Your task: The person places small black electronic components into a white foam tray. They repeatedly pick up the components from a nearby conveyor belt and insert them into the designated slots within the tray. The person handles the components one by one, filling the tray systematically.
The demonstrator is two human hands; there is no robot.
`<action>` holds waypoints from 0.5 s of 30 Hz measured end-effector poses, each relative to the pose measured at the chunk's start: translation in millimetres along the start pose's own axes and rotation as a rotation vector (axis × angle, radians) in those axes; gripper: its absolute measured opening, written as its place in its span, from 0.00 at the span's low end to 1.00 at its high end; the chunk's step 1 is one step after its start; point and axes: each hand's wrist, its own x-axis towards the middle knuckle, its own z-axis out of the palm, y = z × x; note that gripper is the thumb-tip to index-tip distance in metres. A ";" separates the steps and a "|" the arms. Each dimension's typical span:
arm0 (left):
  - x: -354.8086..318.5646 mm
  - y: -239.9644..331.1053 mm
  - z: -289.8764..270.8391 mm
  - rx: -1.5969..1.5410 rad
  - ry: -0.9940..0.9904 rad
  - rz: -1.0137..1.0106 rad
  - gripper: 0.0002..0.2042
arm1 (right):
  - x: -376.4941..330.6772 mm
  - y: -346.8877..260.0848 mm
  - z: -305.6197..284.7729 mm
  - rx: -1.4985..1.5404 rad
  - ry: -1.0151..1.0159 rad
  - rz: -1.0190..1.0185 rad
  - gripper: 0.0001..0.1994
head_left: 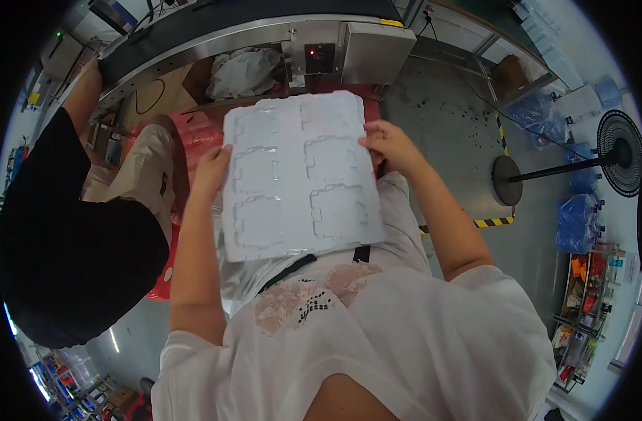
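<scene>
Head view, the only one: white tray sits between the two hands, in front of the torso; its face is turned up to the camera, six moulded recesses in two columns; can't tell if it's one sheet or several nested. Long axis runs roughly away from the body, far end toward the conveyor, near end over the lap; slight lean, far end a touch left; whether the lap bears any weight is hidden.

Left hand grips the left edge, thumb at the rim, fingers mostly out of sight behind; right hand is at the right edge, a bit farther up, thumb and bent fingers by the rim; hands apart, tray spanning the gap, neither nearer. Key relation: grips on opposite long sides, both past mid-length toward the far end; conveyor beyond, well apart from the tray.
</scene>
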 end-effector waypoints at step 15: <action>62.1 -43.3 59.2 0.791 0.154 0.391 0.14 | 124.8 -87.3 -174.2 -0.182 1.098 -0.282 0.23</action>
